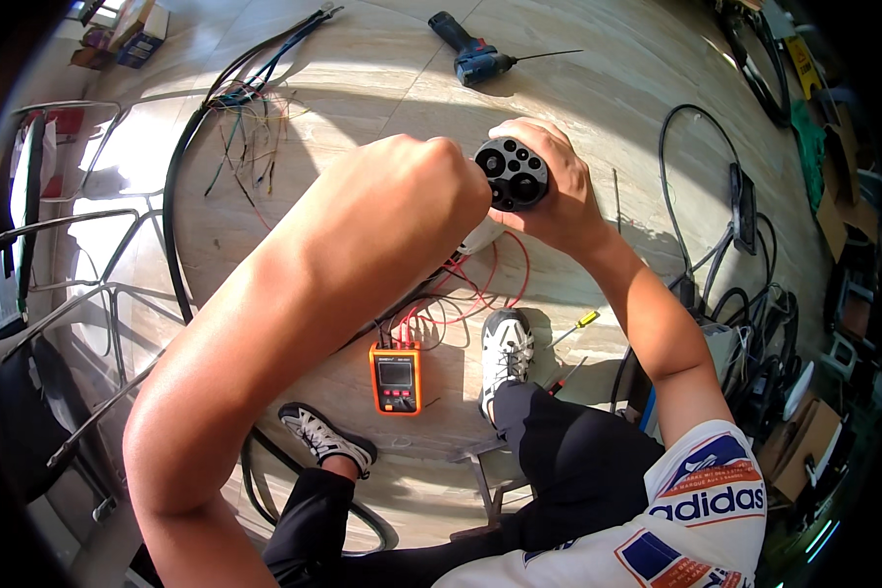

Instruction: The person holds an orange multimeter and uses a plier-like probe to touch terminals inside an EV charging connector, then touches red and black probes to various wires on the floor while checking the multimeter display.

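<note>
My right hand (559,201) grips a dark, round connector (511,174) with several holes in its face, turned up toward me. My left hand (429,176) is closed at the connector's left side, knuckles up; whatever its fingers hold is hidden behind it. A pale part (482,233) shows just below the connector. Red and black leads run down from under my hands to an orange and black multimeter (396,377) lying on the floor between my feet.
A cordless drill (468,54) lies at the top. A cable with loose wire ends (235,98) is at upper left. Metal frames (108,284) stand left; black cables (755,294) and cardboard (799,436) lie right. A yellow screwdriver (586,319) lies by my right shoe.
</note>
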The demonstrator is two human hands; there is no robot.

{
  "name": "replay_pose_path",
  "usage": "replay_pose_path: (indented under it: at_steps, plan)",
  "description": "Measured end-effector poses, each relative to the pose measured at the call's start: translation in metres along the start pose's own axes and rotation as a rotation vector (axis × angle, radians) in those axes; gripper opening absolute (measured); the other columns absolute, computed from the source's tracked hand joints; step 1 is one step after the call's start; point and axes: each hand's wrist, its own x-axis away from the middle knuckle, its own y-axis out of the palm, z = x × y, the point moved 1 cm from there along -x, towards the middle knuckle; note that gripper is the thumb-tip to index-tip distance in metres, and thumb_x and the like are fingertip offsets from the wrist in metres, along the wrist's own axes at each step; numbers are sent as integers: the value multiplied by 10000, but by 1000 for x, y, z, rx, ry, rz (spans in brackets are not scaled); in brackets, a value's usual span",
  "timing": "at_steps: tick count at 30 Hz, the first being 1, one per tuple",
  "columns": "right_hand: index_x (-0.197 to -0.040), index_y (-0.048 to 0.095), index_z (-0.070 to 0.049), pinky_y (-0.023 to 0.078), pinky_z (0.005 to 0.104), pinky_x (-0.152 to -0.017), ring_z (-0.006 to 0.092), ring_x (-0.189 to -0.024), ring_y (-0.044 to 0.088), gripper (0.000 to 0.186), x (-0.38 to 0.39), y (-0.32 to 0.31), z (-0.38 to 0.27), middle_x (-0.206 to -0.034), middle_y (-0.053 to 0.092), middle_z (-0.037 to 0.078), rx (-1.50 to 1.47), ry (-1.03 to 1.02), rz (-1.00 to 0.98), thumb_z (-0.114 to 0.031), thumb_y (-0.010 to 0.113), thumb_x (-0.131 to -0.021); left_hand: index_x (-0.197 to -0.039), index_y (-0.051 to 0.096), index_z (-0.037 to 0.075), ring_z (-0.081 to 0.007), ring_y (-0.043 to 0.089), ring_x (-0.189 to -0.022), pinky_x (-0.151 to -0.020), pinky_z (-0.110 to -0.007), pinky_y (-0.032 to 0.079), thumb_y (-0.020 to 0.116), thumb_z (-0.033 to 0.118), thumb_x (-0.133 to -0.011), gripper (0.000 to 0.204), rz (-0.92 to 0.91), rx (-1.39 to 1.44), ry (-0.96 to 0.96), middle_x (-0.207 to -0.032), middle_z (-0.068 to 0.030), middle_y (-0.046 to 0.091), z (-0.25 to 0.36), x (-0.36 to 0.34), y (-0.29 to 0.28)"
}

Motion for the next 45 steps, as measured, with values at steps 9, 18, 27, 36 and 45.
replay_pose_path:
  at_steps: [9,18,27,36,45]
  plan:
    - [-1268,514,-87,492,425,-955,340,-1123,590,839,3,0,0,-1201,625,106,-6,-1,5,-56,906,-527,-870,592,-20,-373,680,-777,-685,-433,559,640,38,-798,105,21,11,-8,-832,-178,631,3,2,2]
    - [-1182,573,-58,460,443,-983,347,-1071,608,724,0,-1,-3,-1087,650,109,-17,33,54,-150,918,-552,-883,571,-12,-358,680,-747,-655,-422,557,665,66,-799,148,119,40,-26,-857,-164,623,2,1,12]
    - [-1178,582,-40,477,453,-956,368,-1062,605,698,1,-2,-2,-1153,633,126,13,-96,80,-209,913,-588,-1322,541,34,-317,626,-1039,-891,-386,517,821,164,-696,698,540,-19,-24,-1240,-160,571,6,36,3]
    - [-1274,542,-81,549,328,-875,204,-981,699,706,14,2,1,-1101,708,69,74,29,40,-256,903,-694,-1017,643,-11,-145,609,-700,-663,-287,508,690,126,-888,193,575,727,-1091,-818,-86,672,25,206,194]
    - [-1201,577,-75,530,353,-881,202,-972,672,718,4,-6,-16,-1048,692,83,2,251,-3,-280,915,-602,-1399,516,27,-168,669,-864,-705,-281,536,767,134,-847,616,437,1617,-1403,-1064,-119,681,148,295,439]
